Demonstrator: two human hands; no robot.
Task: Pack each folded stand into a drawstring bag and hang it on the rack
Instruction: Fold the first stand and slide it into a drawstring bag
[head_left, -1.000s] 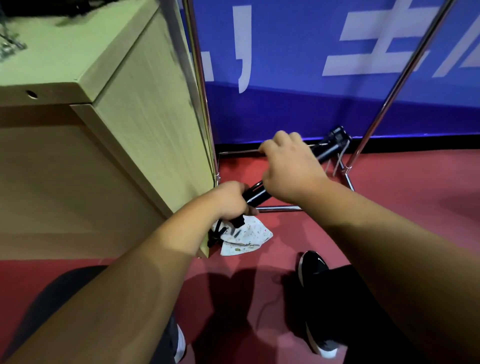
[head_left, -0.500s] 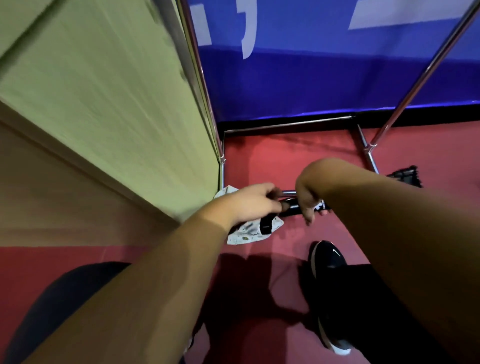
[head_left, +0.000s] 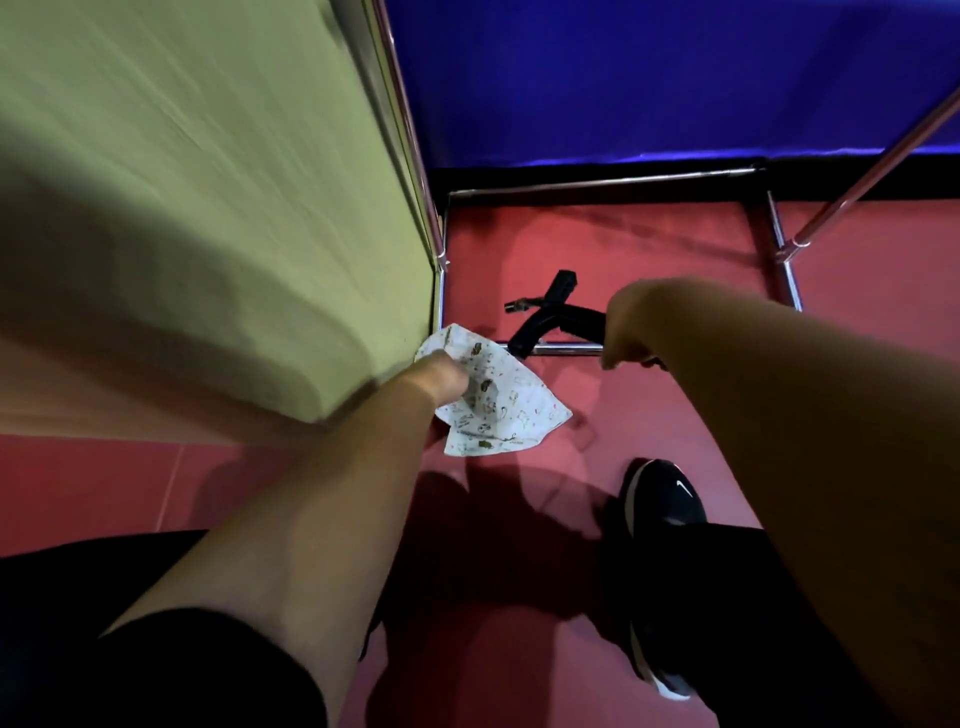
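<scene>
We see both bare forearms reaching forward and down over the red floor (head_left: 582, 244). The left hand (head_left: 441, 376), near picture centre, grips the white printed drawstring bag (head_left: 506, 410), which hangs crumpled toward 4 o'clock from it. At 2 o'clock from the bag, the right hand (head_left: 636, 322) bends down at the wrist, its fingers (head_left: 609, 358) curled round 1 end of the black folded stand (head_left: 545, 319). The stand reaches toward 9 o'clock across the rack (head_left: 597, 182)'s near chrome bar. A black shoe (head_left: 670, 499) stands at 5 o'clock.
</scene>
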